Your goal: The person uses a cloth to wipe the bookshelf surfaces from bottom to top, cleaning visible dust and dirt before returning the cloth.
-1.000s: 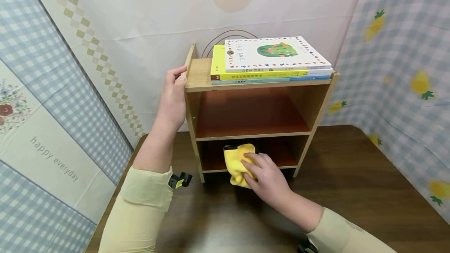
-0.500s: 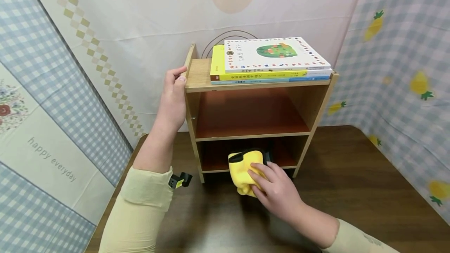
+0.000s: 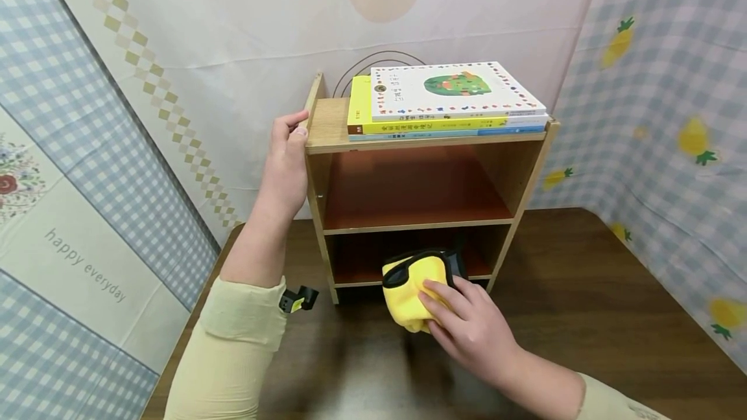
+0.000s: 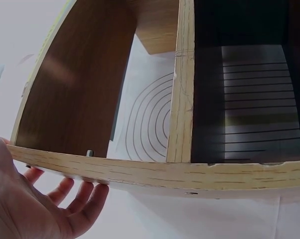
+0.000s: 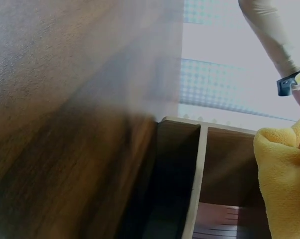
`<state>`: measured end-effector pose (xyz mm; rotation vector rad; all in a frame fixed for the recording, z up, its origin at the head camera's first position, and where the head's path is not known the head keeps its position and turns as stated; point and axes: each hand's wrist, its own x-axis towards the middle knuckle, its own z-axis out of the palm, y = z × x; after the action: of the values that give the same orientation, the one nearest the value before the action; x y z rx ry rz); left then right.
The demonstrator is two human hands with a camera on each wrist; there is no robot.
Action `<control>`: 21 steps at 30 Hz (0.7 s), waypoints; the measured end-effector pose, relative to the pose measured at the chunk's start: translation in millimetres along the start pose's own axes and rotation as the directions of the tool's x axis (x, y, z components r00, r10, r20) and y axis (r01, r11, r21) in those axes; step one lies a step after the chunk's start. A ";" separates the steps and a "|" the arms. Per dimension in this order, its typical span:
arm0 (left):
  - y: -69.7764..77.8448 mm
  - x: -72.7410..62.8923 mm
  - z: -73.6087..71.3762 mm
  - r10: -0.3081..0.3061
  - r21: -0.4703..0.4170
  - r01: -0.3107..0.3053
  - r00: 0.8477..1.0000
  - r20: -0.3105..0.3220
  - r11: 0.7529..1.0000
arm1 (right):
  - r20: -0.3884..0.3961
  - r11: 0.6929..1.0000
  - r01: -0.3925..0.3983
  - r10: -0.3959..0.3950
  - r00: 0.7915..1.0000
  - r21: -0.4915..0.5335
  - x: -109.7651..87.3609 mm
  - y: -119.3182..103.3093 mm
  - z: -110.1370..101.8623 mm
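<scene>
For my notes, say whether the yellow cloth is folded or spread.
Folded, not spread: the yellow cloth is bunched into a thick, compact bundle in the right hand.

Head view bright; glare on tabletop [image 3: 356, 384]; lower shelf [image 3: 356, 268] shadowed.

"happy everyday" on white cloth panel [image 3: 85, 269] at left; Chinese characters on cover and spine of the white book [image 3: 458, 88] and spines of yellow book [image 3: 428, 126] and blue book [image 3: 420, 136] beneath, too small to read surely.
</scene>
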<state>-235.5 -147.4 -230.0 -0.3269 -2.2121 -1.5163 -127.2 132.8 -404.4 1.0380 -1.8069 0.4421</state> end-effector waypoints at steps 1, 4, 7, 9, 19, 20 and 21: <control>0.2 -0.3 -0.2 0.000 0.001 0.000 1.000 0.001 1.000 | -0.002 1.000 0.008 -0.008 1.000 -0.002 1.8 -0.5 -2.4; 1.2 -1.6 -1.4 0.000 0.002 0.000 1.000 0.003 1.000 | -0.005 0.999 0.034 -0.034 0.999 -0.014 8.5 -1.1 -10.2; 1.5 -1.7 -2.4 -0.008 0.001 0.008 1.000 0.000 1.000 | 0.004 0.999 0.047 -0.047 0.999 -0.020 15.9 0.9 -17.7; 1.5 -1.7 -2.6 -0.015 0.007 0.015 1.000 -0.003 1.000 | 0.014 0.998 0.056 -0.055 0.998 -0.030 20.3 4.6 -21.7; 1.5 -1.0 -0.8 -0.012 0.010 0.012 1.000 0.003 1.000 | 0.234 0.999 0.006 0.006 0.972 -0.052 45.4 38.9 -44.5; 1.6 -1.2 -0.8 -0.011 0.010 0.011 1.000 0.004 1.000 | 0.250 0.998 0.001 0.014 0.968 -0.061 48.5 42.7 -46.4; 1.7 -1.4 -0.9 -0.009 0.009 0.009 1.000 0.004 1.000 | 0.255 0.998 0.002 0.015 0.967 -0.067 51.5 46.6 -47.8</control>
<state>-233.4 -147.5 -229.0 -0.3182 -2.2260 -1.5108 -146.5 168.4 -330.5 1.0821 -2.0387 0.2580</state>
